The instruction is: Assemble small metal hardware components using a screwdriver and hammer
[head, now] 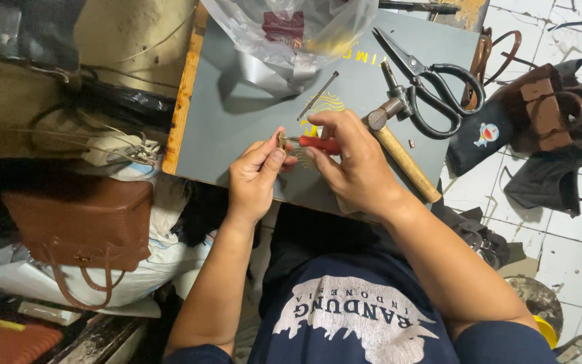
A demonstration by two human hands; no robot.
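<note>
My left hand pinches a small brass-coloured metal part between thumb and fingers over the grey board. My right hand grips a red-handled tool, a small screwdriver by its look, with its thin shaft pointing left at the metal part. Both hands hover close together near the board's front edge.
On the board lie a wooden-handled hammer, large black scissors, a thin metal rod and a clear plastic bag. A brown handbag sits at the left. Dark bags and straps lie on the white tiled floor at the right.
</note>
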